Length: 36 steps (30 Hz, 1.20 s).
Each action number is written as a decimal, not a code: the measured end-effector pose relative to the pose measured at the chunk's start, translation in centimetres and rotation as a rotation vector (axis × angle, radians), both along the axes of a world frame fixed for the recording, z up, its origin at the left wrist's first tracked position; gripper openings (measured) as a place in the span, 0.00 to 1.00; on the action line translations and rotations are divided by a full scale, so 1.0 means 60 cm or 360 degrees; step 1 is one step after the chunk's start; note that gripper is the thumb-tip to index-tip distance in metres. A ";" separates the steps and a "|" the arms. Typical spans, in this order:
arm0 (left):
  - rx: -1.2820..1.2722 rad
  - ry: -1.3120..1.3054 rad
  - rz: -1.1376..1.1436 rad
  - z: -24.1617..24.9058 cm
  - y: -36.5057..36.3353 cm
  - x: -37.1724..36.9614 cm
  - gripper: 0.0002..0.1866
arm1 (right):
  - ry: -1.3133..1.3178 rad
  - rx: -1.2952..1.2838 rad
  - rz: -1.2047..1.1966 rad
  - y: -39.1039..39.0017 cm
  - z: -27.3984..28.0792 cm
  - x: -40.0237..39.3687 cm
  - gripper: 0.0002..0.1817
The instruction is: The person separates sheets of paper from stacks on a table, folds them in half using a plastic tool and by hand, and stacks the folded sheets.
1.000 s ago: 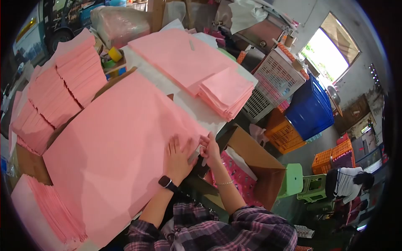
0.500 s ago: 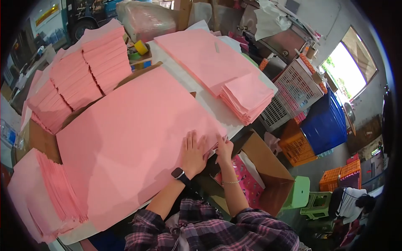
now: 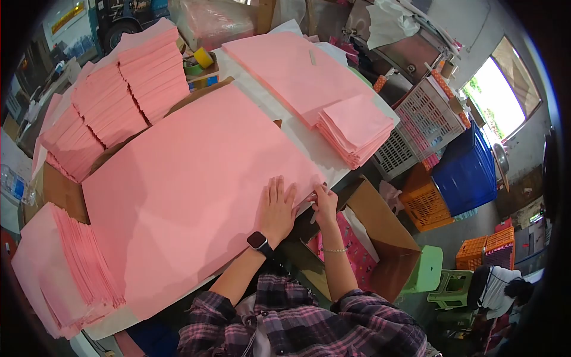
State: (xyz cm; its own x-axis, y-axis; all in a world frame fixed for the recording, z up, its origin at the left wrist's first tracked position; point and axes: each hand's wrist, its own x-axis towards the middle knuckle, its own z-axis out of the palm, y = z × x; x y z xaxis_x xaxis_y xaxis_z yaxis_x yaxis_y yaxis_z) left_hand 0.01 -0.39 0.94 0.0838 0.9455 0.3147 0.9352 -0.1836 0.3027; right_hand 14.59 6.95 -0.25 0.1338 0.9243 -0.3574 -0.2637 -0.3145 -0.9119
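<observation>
A large pink sheet [image 3: 178, 178] covers most of the table in front of me. My left hand [image 3: 278, 213], with a dark watch on its wrist, lies flat on the sheet near its right edge, fingers stretched out. Just to its right, my right hand [image 3: 324, 205] is closed in a pinch at the sheet's edge near the right corner. A small thin object, partly pale, shows by its fingers, too small to name. Beyond the sheet lie a flat pink stack [image 3: 285, 71] and a pile of smaller pink pieces [image 3: 355, 132].
Tall bundles of pink sheets [image 3: 113, 98] stand at the left, with another bundle [image 3: 62, 271] at the near left. Below my right arm is an open cardboard box [image 3: 383, 250]. Plastic crates [image 3: 428, 110], a blue bin [image 3: 464, 172] and green stools [image 3: 423, 269] are at the right.
My right hand has shifted slightly up and right along the sheet's edge. The left hand stays flat on the sheet, and the view has moved a little.
</observation>
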 end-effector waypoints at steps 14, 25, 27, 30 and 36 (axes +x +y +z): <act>0.0045 -0.0444 0.0062 0.042 -0.031 -0.075 0.36 | -0.1920 0.0904 -0.0081 -0.032 0.065 -0.070 0.12; -0.0637 0.0062 0.1062 0.072 -0.481 -0.438 0.40 | -0.1854 0.2154 0.0871 -0.181 0.111 -0.271 0.10; -0.0622 0.0062 0.1112 0.070 -0.513 -0.449 0.42 | -0.1758 0.2214 0.1171 -0.216 0.101 -0.293 0.11; -0.0576 0.0038 0.1150 0.057 -0.534 -0.460 0.46 | -0.1706 0.2305 0.1369 -0.258 0.075 -0.328 0.11; -0.0469 0.0033 0.1134 0.048 -0.536 -0.458 0.46 | -0.1629 0.2439 0.1816 -0.332 0.044 -0.375 0.11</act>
